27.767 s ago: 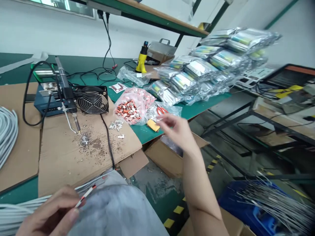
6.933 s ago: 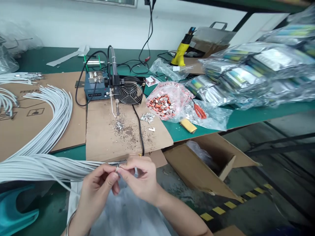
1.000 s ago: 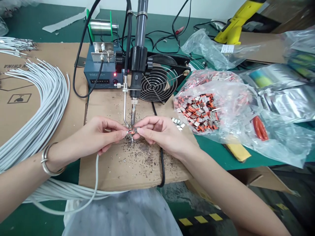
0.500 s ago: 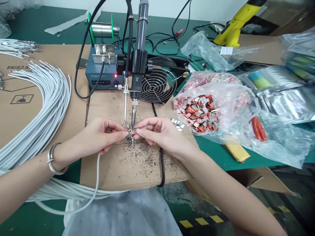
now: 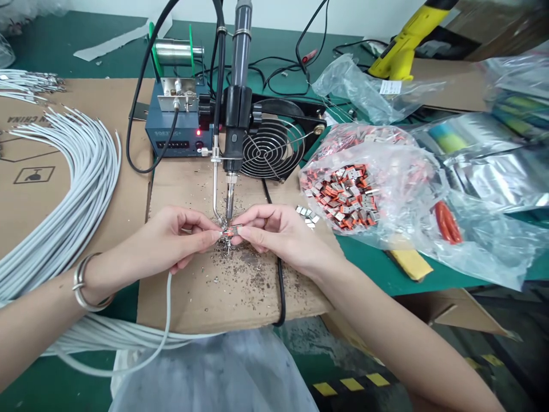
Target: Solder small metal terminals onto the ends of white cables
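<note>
My left hand [image 5: 184, 237] is closed in a pinch on the end of a white cable [image 5: 168, 303], which hangs below the hand and loops back to the left. Between the fingertips of my right hand [image 5: 274, 234] is a small USB connector [image 5: 234, 230] with orange plastic and a metal shell. Cable end and connector meet right under the tip of the clamped soldering iron [image 5: 231, 194]; I cannot tell whether the tip touches them. A thin solder feed tube [image 5: 215, 194] comes down beside the tip.
Behind stand a blue solder station [image 5: 178, 129], a solder spool [image 5: 174, 52] and a round fan [image 5: 272, 147]. To the right lies a plastic bag of orange connectors [image 5: 347, 197] near several loose metal pieces [image 5: 307, 216]. A bundle of white cables [image 5: 92, 177] covers the left. Solder bits litter the cardboard [image 5: 184, 297].
The whole view has shifted slightly left. Both hands stay under the iron, and the connector shows a little more clearly between the fingers.
</note>
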`<action>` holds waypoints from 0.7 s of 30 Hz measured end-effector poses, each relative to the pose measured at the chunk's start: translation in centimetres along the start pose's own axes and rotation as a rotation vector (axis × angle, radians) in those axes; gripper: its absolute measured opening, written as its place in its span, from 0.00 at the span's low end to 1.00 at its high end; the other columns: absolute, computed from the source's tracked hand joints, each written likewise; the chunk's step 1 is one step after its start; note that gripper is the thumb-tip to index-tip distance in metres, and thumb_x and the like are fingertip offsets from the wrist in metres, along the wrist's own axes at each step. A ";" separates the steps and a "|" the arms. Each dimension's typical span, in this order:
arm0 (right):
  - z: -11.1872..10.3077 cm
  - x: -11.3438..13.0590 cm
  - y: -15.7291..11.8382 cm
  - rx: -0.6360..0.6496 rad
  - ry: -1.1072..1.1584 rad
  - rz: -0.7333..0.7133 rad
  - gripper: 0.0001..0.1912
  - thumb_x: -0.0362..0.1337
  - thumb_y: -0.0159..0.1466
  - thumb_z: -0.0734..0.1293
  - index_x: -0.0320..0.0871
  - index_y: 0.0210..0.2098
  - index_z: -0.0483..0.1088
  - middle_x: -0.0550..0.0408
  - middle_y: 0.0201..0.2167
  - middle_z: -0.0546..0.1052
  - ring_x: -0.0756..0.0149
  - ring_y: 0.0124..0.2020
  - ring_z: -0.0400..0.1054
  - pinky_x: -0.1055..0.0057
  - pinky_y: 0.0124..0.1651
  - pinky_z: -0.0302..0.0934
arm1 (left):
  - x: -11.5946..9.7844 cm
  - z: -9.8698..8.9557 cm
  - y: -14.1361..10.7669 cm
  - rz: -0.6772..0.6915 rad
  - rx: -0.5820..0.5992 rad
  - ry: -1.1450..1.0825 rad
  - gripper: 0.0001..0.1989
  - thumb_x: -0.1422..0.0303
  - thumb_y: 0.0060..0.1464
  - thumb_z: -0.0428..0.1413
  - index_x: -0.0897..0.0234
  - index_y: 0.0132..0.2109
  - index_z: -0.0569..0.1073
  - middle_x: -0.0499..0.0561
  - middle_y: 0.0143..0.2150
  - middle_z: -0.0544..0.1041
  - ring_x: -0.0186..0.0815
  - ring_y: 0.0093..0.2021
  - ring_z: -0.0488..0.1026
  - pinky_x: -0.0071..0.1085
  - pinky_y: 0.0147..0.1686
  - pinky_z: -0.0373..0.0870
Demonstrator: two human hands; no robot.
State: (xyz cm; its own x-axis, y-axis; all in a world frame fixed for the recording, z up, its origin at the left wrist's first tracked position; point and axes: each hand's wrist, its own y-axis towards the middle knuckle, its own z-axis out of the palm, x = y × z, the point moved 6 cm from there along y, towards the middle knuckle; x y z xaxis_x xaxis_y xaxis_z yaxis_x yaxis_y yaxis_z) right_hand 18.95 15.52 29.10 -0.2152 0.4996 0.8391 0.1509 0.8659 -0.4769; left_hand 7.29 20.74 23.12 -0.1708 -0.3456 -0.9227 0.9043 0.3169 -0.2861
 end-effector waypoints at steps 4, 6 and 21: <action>0.0 0.0 0.0 -0.033 0.005 0.028 0.05 0.31 0.55 0.68 0.34 0.31 0.70 0.51 0.25 0.76 0.81 0.16 0.57 0.83 0.18 0.51 | 0.5 0.0 0.2 0.026 -0.008 -0.016 0.12 0.62 0.53 0.53 0.67 0.37 0.72 0.44 0.21 0.63 0.22 0.14 0.57 0.17 0.10 0.55; -0.1 0.1 0.1 -0.041 0.011 0.032 0.06 0.31 0.55 0.68 0.34 0.31 0.70 0.51 0.24 0.76 0.81 0.16 0.57 0.84 0.18 0.51 | 0.5 0.0 0.2 0.038 -0.012 -0.021 0.11 0.61 0.53 0.53 0.67 0.36 0.71 0.44 0.21 0.62 0.22 0.14 0.57 0.17 0.10 0.54; 0.4 -0.4 0.2 -0.007 -0.144 0.094 0.08 0.32 0.55 0.67 0.32 0.32 0.68 0.50 0.25 0.75 0.80 0.16 0.59 0.81 0.19 0.54 | 1.5 0.4 0.7 -0.017 0.007 -0.005 0.11 0.62 0.54 0.51 0.68 0.34 0.70 0.43 0.19 0.63 0.23 0.13 0.59 0.18 0.11 0.57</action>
State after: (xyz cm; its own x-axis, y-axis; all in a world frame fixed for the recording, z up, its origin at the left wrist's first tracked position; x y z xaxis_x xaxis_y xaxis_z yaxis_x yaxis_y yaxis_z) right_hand 18.71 15.47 28.59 -0.3361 0.5772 0.7442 0.1837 0.8152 -0.5493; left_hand 7.80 20.10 21.65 -0.1842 -0.3551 -0.9165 0.9041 0.3045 -0.2997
